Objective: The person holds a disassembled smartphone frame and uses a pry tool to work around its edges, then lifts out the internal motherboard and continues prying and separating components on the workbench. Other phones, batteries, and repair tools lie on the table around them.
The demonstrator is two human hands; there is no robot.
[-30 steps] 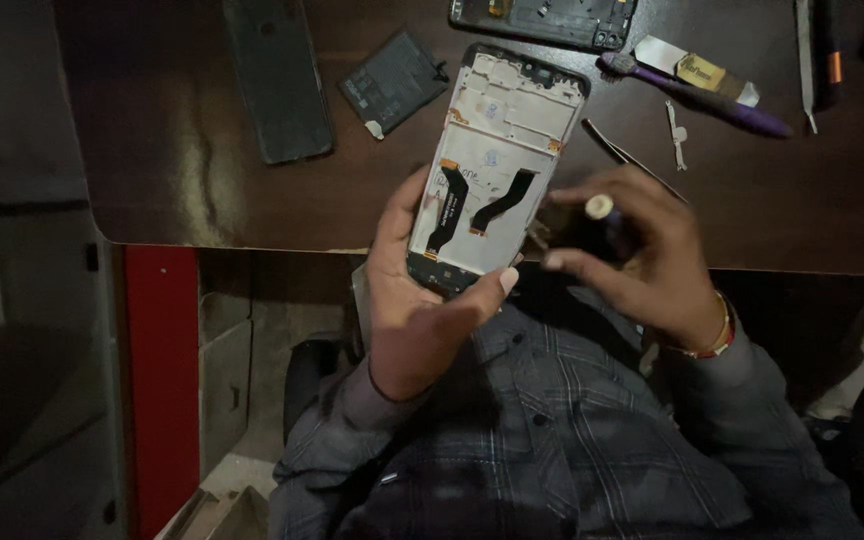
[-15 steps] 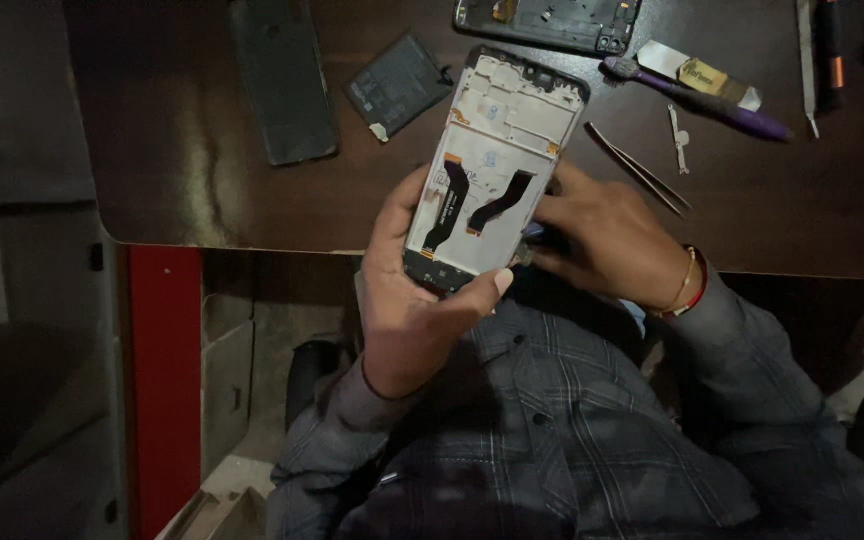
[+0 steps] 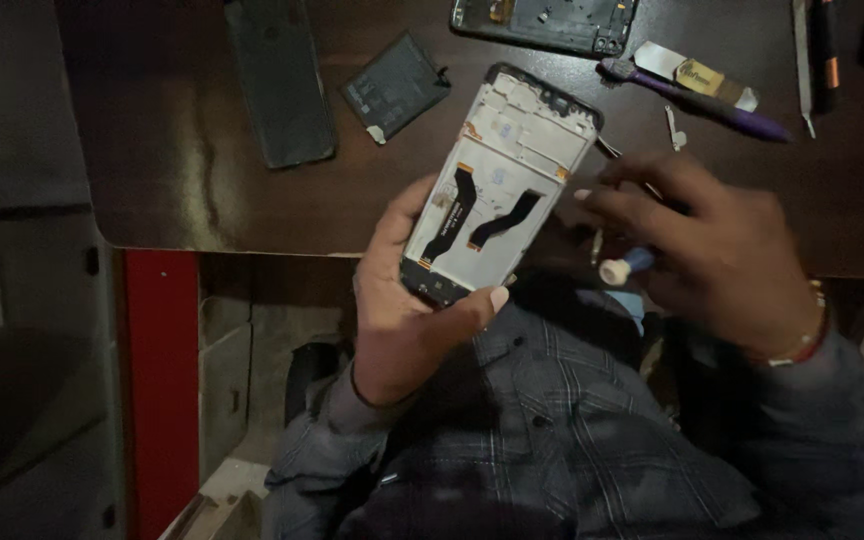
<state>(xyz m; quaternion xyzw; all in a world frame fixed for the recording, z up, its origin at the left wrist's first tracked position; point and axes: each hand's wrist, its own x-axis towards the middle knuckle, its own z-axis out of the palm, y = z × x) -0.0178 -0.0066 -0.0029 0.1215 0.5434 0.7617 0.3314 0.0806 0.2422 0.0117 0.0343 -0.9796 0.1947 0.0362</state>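
Note:
My left hand [image 3: 407, 315] grips an opened phone frame [image 3: 500, 180], white inside with two black flex cables, tilted over the edge of a dark wooden table [image 3: 172, 150]. My right hand [image 3: 707, 250] is just right of the frame, fingers curled around a small screwdriver [image 3: 624, 266] with a blue handle and white cap. Its index finger reaches toward the frame's right edge. The screwdriver's tip is hidden by my fingers.
On the table lie a dark back cover [image 3: 282, 80], a black battery [image 3: 395, 87], another phone body [image 3: 547, 22] at the top, a purple-handled tool [image 3: 697, 100], a small metal part [image 3: 674, 127] and thin tools [image 3: 814, 60] at the far right. A red cabinet panel [image 3: 160, 380] stands below left.
My right hand came from under the phone frame, slid right and lifted to the frame's right side, with the screwdriver's white cap showing again. The left hand kept the frame nearly still.

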